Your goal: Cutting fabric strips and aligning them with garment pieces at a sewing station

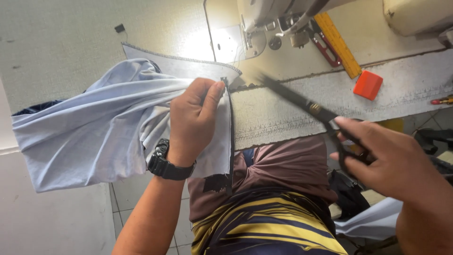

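Pinching the light-blue fabric (94,127) at its zipper edge, mid-frame, my left hand (191,120) keeps it taut; my right hand (391,160) grips black scissors (302,101), blades nearly together, pointing toward the seam. I'd snip close, steadily.

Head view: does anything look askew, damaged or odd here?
Nothing stands out. The left hand pinches the pale blue fabric by its dark zipper; the right hand holds black scissors.
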